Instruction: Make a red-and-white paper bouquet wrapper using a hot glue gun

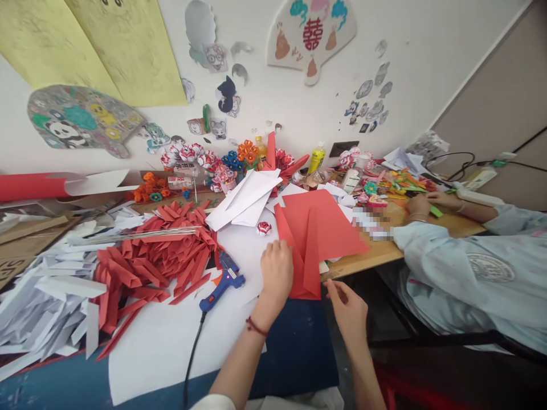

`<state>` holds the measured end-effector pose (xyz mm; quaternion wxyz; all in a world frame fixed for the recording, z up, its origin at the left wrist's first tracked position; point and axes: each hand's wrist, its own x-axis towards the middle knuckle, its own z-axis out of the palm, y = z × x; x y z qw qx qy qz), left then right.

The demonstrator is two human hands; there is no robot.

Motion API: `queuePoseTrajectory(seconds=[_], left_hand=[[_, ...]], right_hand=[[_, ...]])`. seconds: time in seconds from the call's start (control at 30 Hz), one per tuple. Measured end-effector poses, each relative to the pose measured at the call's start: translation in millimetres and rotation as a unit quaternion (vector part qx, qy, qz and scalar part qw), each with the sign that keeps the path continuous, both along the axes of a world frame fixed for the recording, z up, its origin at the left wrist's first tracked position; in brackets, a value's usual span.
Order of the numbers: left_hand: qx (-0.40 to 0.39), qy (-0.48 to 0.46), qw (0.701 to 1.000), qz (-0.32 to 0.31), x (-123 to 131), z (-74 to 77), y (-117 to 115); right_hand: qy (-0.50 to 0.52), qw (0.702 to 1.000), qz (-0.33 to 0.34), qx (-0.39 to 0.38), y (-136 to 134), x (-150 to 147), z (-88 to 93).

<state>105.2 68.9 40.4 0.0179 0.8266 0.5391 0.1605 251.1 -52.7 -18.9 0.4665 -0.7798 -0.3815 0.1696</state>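
My left hand [277, 273] rests palm down on the near left edge of a folded red paper sheet [318, 230], fingers curled against it. My right hand [348, 307] hovers just right of the sheet's lower corner, fingers loosely bent and apart, nothing visible in them. The red sheet lies across white paper [162, 341] and the wooden table edge [363, 262], creased lengthwise into long pointed flaps.
A blue glue gun [224, 282] with a black cord lies left of my left hand. Piles of folded red strips [158, 256] and white strips [38, 302] fill the left. Paper flowers and bottles line the wall. A person in a light blue top [461, 273] works at the right.
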Motion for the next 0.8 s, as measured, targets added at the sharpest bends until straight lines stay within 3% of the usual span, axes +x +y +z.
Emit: queuePoseTrajectory(seconds=[0.1, 0.2, 0.4, 0.5, 0.67, 0.73, 0.8], left_hand=[[-0.031, 0.010, 0.997, 0.070, -16.1, -5.4, -20.6], [-0.067, 0.010, 0.996, 0.065, -22.4, -9.2, -29.5], [-0.148, 0.009, 0.987, 0.060, -19.6, -3.5, -31.0], [-0.157, -0.023, 0.986, 0.043, -20.5, -6.3, -33.9], [-0.182, -0.198, 0.963, 0.021, -23.5, -11.9, -38.0], [-0.198, -0.312, 0.929, 0.014, -25.7, -8.6, -36.7], [-0.227, -0.419, 0.878, -0.035, -28.8, -2.3, -34.7]], right_hand=[[0.065, 0.993, 0.064, -0.069, 15.9, 1.9, 6.9], [0.083, 0.987, 0.083, -0.110, 26.6, 1.9, 9.7], [0.035, 0.997, 0.029, -0.056, 30.7, -2.0, 15.8], [0.061, 0.998, 0.027, -0.014, 24.6, -6.5, 19.8], [0.124, 0.989, 0.021, 0.083, 17.4, -14.8, 29.8], [0.151, 0.981, 0.005, 0.125, 16.7, -17.5, 35.5], [0.162, 0.974, -0.006, 0.159, 16.9, -19.9, 41.2]])
